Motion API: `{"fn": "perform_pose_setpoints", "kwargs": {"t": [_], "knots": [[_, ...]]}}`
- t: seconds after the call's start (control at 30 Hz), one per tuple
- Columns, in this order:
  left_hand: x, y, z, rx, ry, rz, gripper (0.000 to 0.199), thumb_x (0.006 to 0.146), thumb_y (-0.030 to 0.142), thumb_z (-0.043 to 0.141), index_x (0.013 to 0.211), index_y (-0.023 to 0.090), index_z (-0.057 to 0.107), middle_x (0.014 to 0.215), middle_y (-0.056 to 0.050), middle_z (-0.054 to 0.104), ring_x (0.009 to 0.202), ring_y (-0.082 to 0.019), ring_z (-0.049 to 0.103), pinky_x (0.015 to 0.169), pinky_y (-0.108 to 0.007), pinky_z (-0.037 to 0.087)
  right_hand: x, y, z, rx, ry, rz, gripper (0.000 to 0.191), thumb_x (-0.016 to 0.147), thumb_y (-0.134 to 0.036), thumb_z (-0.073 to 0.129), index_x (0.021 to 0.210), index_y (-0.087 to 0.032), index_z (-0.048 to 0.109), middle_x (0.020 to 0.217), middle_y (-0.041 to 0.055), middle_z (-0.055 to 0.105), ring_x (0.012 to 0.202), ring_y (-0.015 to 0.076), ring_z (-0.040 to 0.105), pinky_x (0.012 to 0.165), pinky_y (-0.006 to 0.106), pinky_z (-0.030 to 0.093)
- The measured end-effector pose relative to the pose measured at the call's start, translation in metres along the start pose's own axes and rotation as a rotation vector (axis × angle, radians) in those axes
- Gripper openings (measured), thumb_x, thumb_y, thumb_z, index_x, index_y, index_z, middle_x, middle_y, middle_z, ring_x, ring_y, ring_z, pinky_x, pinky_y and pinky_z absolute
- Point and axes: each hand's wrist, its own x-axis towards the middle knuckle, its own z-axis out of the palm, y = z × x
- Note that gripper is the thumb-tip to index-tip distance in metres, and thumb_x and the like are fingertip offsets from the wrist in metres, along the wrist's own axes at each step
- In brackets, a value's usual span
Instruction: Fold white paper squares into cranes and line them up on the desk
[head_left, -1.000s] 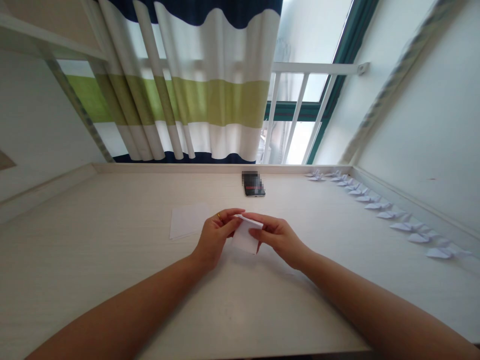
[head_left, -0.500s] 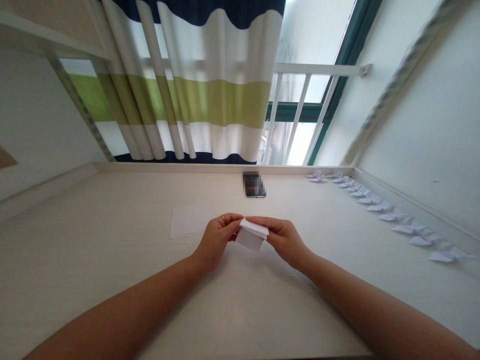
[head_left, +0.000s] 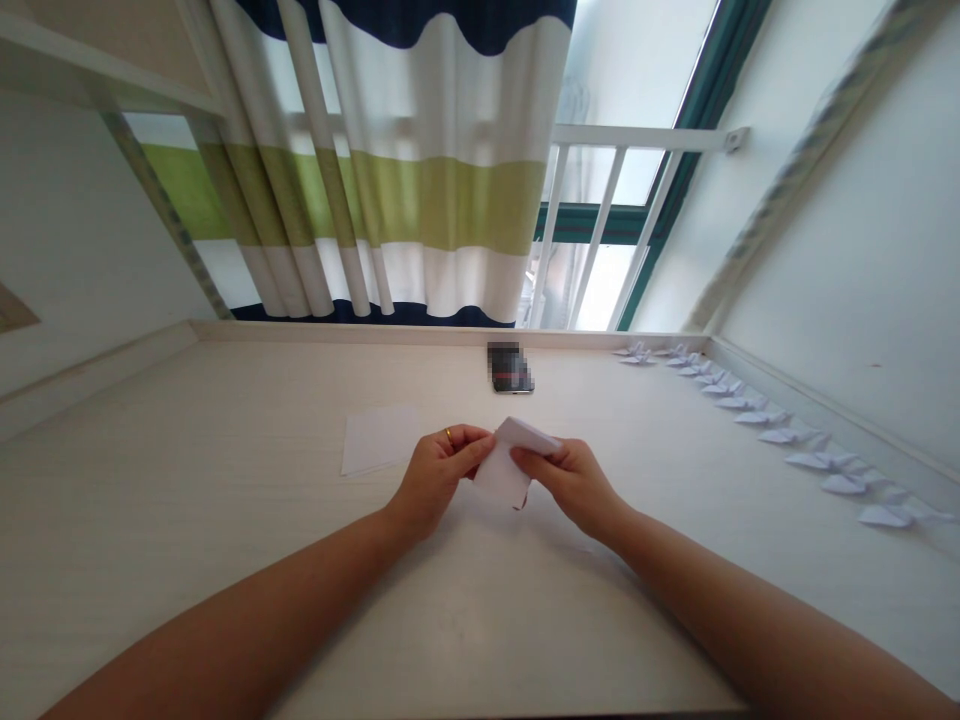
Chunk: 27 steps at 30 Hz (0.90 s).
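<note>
A small folded sheet of white paper (head_left: 504,473) is held up between both hands, just above the pale tabletop. My left hand (head_left: 442,470), with a gold ring on one finger, pinches the paper's left edge between thumb and fingertips. On the right side my right hand (head_left: 570,475) grips it, the thumb lying across the near face and the fingers mostly hidden behind. The paper's upper flap stands tilted toward the right. Beyond my left wrist, flat white paper sheets (head_left: 377,440) lie on the table.
Several folded white paper cranes (head_left: 784,436) stand in a row along the table's right edge. A dark, blurred-out phone-like object (head_left: 510,368) lies at the back rim. Behind are a striped curtain (head_left: 450,200) and a white railing (head_left: 600,200) before the window.
The paper has been turned and opened out somewhat, its folded flap now rising higher and to the right. My right thumb has moved onto its near face. My left hand stays nearly in place.
</note>
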Motion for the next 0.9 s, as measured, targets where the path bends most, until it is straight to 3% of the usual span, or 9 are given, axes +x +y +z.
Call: {"fn": "perform_pose_setpoints", "kwargs": {"t": [0.13, 0.33, 0.47, 0.7, 0.8, 0.9], "knots": [[0.000, -0.001, 0.000, 0.015, 0.013, -0.008, 0.016, 0.063, 0.027, 0.065, 0.067, 0.012, 0.061, 0.055, 0.002, 0.058, 0.048, -0.006, 0.048, 0.049, -0.019, 0.037, 0.000, 0.001, 0.002, 0.049, -0.006, 0.004, 0.018, 0.071, -0.030, 0.056, 0.068, -0.014, 0.065, 0.056, -0.0005, 0.061, 0.050, 0.0121, 0.055, 0.048, 0.026, 0.049], [0.001, -0.003, -0.001, -0.062, 0.016, -0.083, 0.015, 0.063, 0.026, 0.064, 0.065, 0.012, 0.058, 0.050, 0.003, 0.054, 0.046, -0.006, 0.047, 0.047, -0.018, 0.037, -0.001, -0.003, 0.002, -0.017, -0.049, -0.054, 0.026, 0.070, -0.021, 0.053, 0.092, -0.022, 0.067, 0.087, 0.0009, 0.067, 0.067, 0.0153, 0.060, 0.053, 0.027, 0.052], [0.002, -0.001, -0.001, -0.112, -0.008, -0.141, 0.014, 0.063, 0.025, 0.063, 0.062, 0.013, 0.056, 0.050, 0.004, 0.051, 0.045, -0.005, 0.046, 0.046, -0.016, 0.038, 0.000, 0.001, 0.002, -0.099, -0.057, -0.089, 0.031, 0.071, -0.019, 0.048, 0.097, -0.023, 0.065, 0.090, 0.0013, 0.068, 0.065, 0.0148, 0.061, 0.057, 0.029, 0.053], [0.000, 0.003, -0.001, -0.048, -0.125, -0.202, 0.034, 0.068, 0.045, 0.056, 0.075, 0.012, 0.059, 0.067, -0.004, 0.062, 0.057, -0.014, 0.059, 0.050, -0.024, 0.046, 0.004, 0.011, -0.011, -0.523, 0.041, -0.418, 0.045, 0.072, -0.006, 0.037, 0.107, -0.021, 0.060, 0.069, 0.0012, 0.063, 0.057, 0.0104, 0.056, 0.057, 0.024, 0.049], [0.000, 0.000, -0.001, 0.080, -0.105, -0.176, 0.030, 0.062, 0.039, 0.064, 0.075, 0.012, 0.059, 0.064, -0.004, 0.063, 0.057, -0.013, 0.059, 0.050, -0.022, 0.045, 0.005, 0.011, -0.017, -0.690, 0.018, -0.541, 0.048, 0.072, -0.004, 0.035, 0.112, -0.021, 0.056, 0.076, 0.0038, 0.061, 0.064, 0.0113, 0.056, 0.060, 0.025, 0.048], [0.001, -0.002, -0.001, 0.154, -0.049, -0.088, 0.026, 0.063, 0.035, 0.065, 0.075, 0.013, 0.061, 0.061, -0.002, 0.063, 0.054, -0.011, 0.057, 0.052, -0.021, 0.044, 0.004, 0.007, -0.019, -0.674, -0.058, -0.550, 0.052, 0.071, -0.002, 0.035, 0.116, -0.021, 0.052, 0.090, 0.0064, 0.061, 0.078, 0.0140, 0.056, 0.070, 0.029, 0.046]]}}
